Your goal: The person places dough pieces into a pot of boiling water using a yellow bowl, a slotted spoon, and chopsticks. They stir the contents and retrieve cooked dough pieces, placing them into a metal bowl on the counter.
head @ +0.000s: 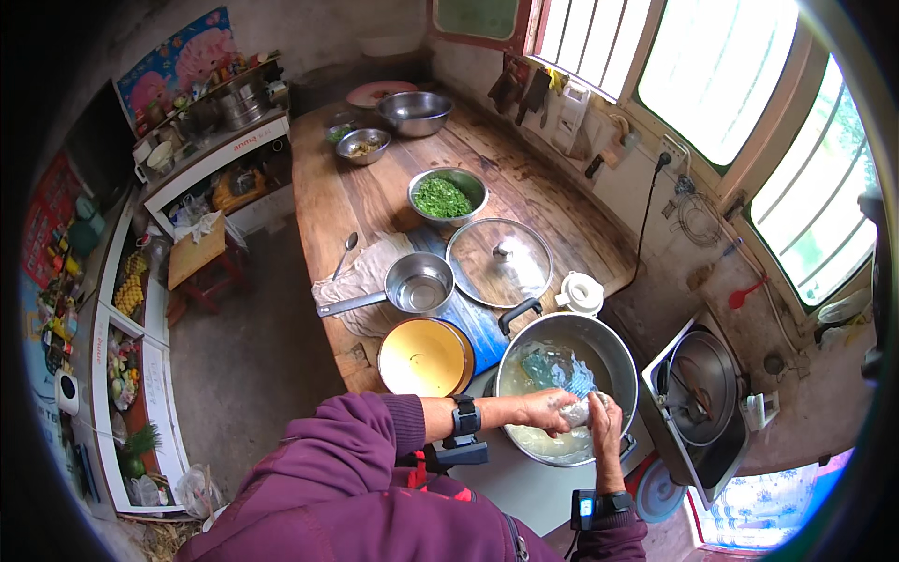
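Over a large stainless steel pot point(618, 344) of cloudy liquid, my left hand point(546, 410) and my right hand point(605, 420) are together near the front rim. Both grip a whitish wet lump point(577, 413); whether it is cloth or food I cannot tell. Behind it, a blue-green patch point(562, 369) with a mesh look shows in the liquid, and it may be partly reflection. A glass lid point(502, 263) with a steel knob lies on the wooden table beyond the pot. Left of the pot stands a yellow-lined enamel basin point(421, 358).
A steel saucepan point(420, 282) rests partly on a crumpled cloth point(369, 281), near a spoon point(345, 254). Farther back are a bowl of chopped greens point(444, 198) and other steel bowls point(414, 112). A sink point(664, 414) holding a wok point(702, 386) lies right of the pot.
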A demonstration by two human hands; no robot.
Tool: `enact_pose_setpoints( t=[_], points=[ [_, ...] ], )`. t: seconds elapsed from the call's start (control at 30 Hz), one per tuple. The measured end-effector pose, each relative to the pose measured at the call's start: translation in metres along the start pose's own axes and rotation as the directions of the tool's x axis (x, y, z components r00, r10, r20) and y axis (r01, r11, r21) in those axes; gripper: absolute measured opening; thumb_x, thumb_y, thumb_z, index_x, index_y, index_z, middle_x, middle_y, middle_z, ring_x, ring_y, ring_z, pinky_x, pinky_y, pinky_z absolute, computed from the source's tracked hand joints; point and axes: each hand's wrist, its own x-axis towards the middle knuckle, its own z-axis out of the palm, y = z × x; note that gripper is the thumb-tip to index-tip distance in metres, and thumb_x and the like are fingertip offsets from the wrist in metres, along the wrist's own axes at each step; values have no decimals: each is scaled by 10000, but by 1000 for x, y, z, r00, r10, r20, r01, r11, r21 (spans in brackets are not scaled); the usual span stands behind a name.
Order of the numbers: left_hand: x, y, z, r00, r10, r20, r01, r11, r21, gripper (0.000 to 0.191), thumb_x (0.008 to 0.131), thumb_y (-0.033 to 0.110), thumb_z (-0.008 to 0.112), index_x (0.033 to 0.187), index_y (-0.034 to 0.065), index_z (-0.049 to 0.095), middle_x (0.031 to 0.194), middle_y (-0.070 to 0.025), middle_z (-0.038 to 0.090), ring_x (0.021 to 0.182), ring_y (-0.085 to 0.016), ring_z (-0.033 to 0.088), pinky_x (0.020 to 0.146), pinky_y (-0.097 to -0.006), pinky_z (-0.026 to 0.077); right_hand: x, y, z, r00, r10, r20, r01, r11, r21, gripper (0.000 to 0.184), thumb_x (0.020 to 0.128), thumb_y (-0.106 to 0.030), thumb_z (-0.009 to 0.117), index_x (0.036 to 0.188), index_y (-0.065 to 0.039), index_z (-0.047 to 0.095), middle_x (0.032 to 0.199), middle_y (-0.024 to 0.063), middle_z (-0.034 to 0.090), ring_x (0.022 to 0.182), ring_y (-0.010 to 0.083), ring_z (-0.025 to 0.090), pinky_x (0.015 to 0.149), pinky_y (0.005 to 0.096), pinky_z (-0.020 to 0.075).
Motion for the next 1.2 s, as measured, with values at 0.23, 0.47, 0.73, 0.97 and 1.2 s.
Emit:
enact_pose_setpoints(
  t=[0.23, 0.47, 0.73, 0.97, 1.2],
  points=[
    [-10, -9, 2, 977, 209, -49, -126, 743, 657, 320, 747, 33, 484, 1055, -23, 417, 1010, -248, 514, 796, -378, 568, 668, -374, 476, -11, 38, 21, 768, 545, 335, -622, 513, 591, 285, 849, -371, 451, 681, -143, 484, 445, -50, 295, 358, 66, 278, 337, 219, 202],
    [-10, -1, -4, 914, 389, 114, -216, 230, 949, 345, 749, 144, 519, 1072, 39, 457, 1027, -167, 524, 822, -298, 584, 592, -368, 504, -10, 42, 14, 569, 508, 646, -805, 186, 563, 343, 864, -458, 413, 770, -137, 486, 448, -23, 368, 348, 69, 306, 347, 219, 237],
    [-9, 20, -5, 959, -205, -194, 134, 936, -326, 261, 735, 303, 634, 850, 77, 573, 613, -33, 563, 455, -105, 513, 405, -230, 399, -25, -14, 5, 835, -539, 107, 484, 629, -608, 806, 556, -62, 743, 1256, -103, 345, 1283, 149, 358, 972, 313, 528, 772, 339, 479],
    [-15, 28, 4, 957, -276, 92, 290, 884, -367, 155, 688, 231, 640, 637, 106, 564, 543, -5, 530, 428, -95, 480, 342, -215, 302, -10, -32, -4, 687, -653, 320, 622, 300, -723, 82, 651, -133, 567, 710, -90, 530, 683, 70, 460, 642, 233, 498, 562, 342, 405],
    [-14, 26, -1, 990, 128, -51, -63, 755, 653, 147, 649, 141, 572, 690, 2, 592, 677, -196, 600, 681, -343, 608, 587, -411, 473, -11, -21, 8, 863, -372, 342, 476, 369, -799, 130, 636, -171, 583, 589, -97, 487, 536, 100, 553, 505, 292, 566, 464, 395, 433]
  ],
)
